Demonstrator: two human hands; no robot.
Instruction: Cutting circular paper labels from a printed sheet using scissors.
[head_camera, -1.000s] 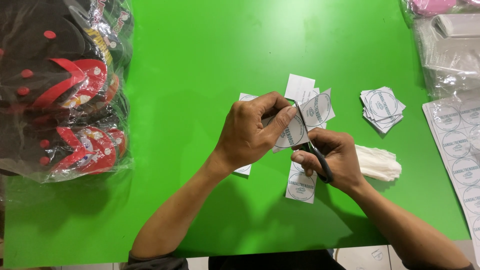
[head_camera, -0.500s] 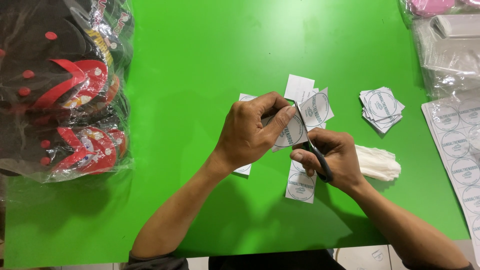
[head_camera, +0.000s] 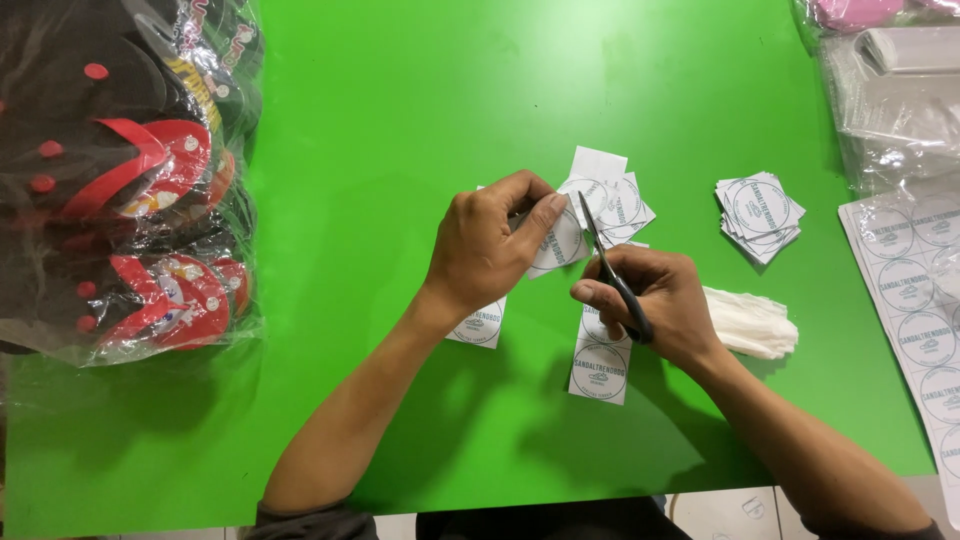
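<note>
Green table (head_camera: 400, 120), white round-printed label (head_camera: 560, 240)

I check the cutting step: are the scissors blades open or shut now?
Open. The scissors in the right hand show two blades spread apart at the label held by the left hand.

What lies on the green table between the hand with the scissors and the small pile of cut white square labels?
In the head view, the stretch between the right hand and the pile of cut white square labels is bare green table.
</note>
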